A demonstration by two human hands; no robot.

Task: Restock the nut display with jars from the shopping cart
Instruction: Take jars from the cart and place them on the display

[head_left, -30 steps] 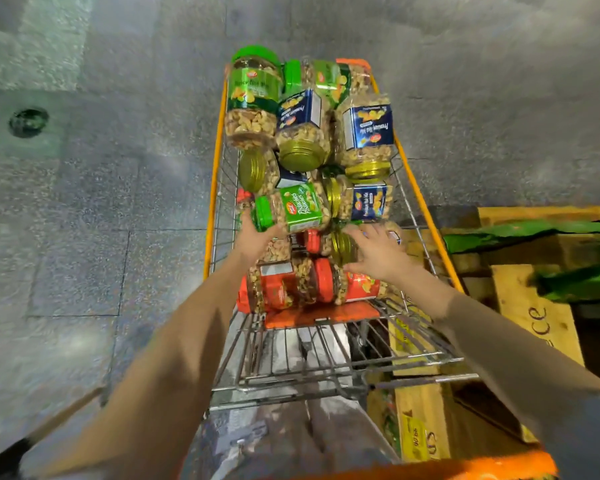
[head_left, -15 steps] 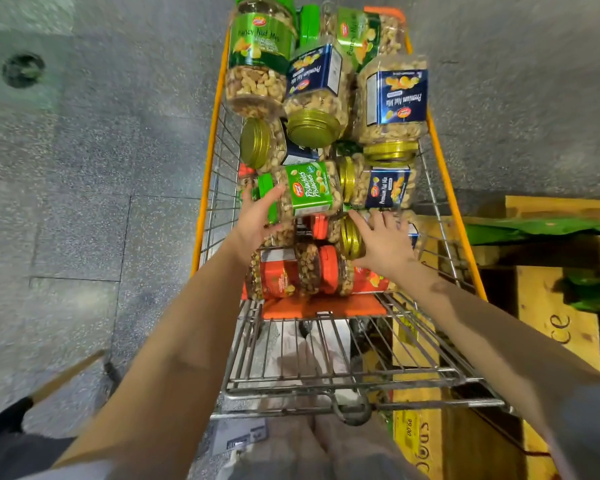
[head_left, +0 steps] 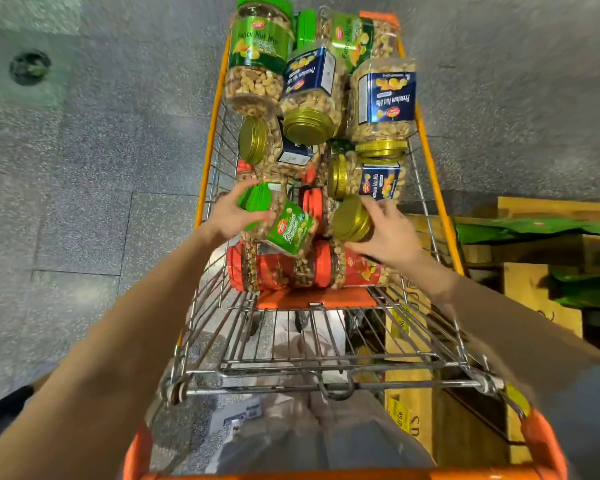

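Head view: the person leans over the shopping cart (head_left: 210,157), both arms reaching into the basket. The left hand (head_left: 231,218) has its fingers (head_left: 248,186) curled round the lid end of a green-lidded jar (head_left: 290,230), which lies tilted on top of the pile at the near end. The right hand (head_left: 390,235) grasps a gold-lidded jar (head_left: 349,220) just beside it, thumb under the lid and fingers over the top – its body is mostly hidden behind the hand. Both jars touch the two red-lidded jars (head_left: 269,270) lying beneath them, so neither looks lifted clear yet.

The cart is heavily loaded: a Fancy Nut Mix jar (head_left: 257,67) and several Premium Nut Mix jars (head_left: 383,98) are heaped toward the far end, more below. Wooden crates (head_left: 534,292) stand to the right of the cart; whether they belong to the nut display cannot be told, and no stocked shelf shows.

My reading – the restocking is at an early stage. Two jars are being taken up, and nearly the whole load is left to carry across.
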